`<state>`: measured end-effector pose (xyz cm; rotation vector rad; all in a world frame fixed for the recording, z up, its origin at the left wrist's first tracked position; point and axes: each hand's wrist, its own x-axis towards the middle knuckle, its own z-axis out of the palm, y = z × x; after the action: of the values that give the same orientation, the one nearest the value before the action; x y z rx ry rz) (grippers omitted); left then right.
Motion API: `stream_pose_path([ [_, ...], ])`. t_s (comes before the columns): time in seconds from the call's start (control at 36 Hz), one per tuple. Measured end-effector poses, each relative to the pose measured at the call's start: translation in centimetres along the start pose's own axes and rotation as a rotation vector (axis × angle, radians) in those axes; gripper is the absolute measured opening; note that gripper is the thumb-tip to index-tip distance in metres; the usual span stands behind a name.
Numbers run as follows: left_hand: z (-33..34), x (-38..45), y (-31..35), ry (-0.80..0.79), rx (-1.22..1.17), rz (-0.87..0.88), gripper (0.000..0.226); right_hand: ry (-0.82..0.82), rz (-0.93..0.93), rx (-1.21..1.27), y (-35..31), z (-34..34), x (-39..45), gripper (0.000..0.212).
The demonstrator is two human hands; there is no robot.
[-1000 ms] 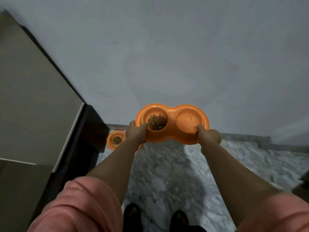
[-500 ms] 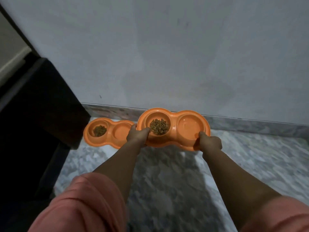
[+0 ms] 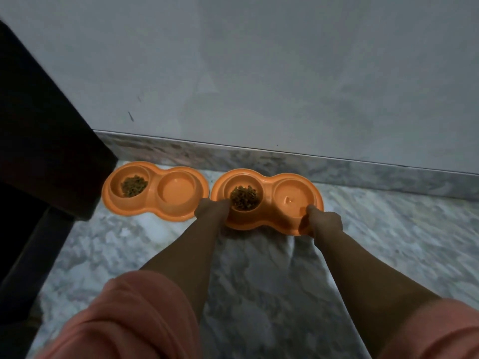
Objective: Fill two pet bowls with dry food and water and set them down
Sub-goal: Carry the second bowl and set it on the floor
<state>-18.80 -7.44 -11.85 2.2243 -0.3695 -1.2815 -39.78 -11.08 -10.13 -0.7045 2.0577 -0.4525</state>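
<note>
Two orange double pet bowls are by the wall on the marble floor. The left bowl [image 3: 153, 203] rests on the floor, with brown dry food [image 3: 134, 185] in its left cup and water in its right cup. The right bowl [image 3: 269, 182] has dry food [image 3: 245, 197] in its left cup and water in its right cup. My left hand [image 3: 211, 208] grips the right bowl's near left rim and my right hand [image 3: 324, 222] grips its near right rim. It is level at floor height, close to the left bowl. Whether it touches the floor cannot be told.
A grey wall [image 3: 259, 73] with a marble skirting [image 3: 285, 161] runs right behind the bowls. A dark piece of furniture [image 3: 44, 141] stands at the left, next to the left bowl. Marble floor [image 3: 401, 242] stretches to the right and toward me.
Both hands have lowered the right bowl from chest height down to floor level beside the left bowl. The view has tilted downward and closer to the floor.
</note>
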Motion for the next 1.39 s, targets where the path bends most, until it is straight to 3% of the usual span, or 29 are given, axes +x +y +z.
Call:
stream_pose_path([
  [0.25,0.4,1.1,-0.7,0.032,0.113,0.02,0.06,0.01,0.024,-0.045,0.2,2.1,2.2,0.05],
  [0.5,1.8,1.7,-0.6,0.059,0.061,0.054,0.042,0.016,0.048,-0.058,0.5,2.6,3.8,0.054],
  [0.67,2.7,1.9,-0.6,0.118,-0.009,0.022,0.037,0.009,-0.01,-0.107,1.0,3.1,4.4,0.048],
  [0.81,2.9,2.1,-0.5,0.164,0.05,0.018,0.04,-0.011,-0.04,-0.106,1.0,3.4,4.5,0.036],
  [1.0,3.1,2.3,-0.4,0.156,0.072,0.003,0.043,-0.044,-0.053,-0.112,1.1,3.3,4.6,0.034],
  [1.11,3.1,2.0,-0.5,0.161,0.061,-0.008,0.048,-0.066,-0.075,-0.132,1.2,3.2,4.6,0.04],
  [1.22,2.8,1.1,-0.4,0.232,0.047,-0.024,0.056,-0.022,-0.075,-0.131,1.0,2.9,3.8,0.061],
  [1.39,1.4,-1.6,2.5,0.234,0.146,0.096,0.056,0.018,-0.11,-0.07,-1.8,1.0,0.8,0.066],
])
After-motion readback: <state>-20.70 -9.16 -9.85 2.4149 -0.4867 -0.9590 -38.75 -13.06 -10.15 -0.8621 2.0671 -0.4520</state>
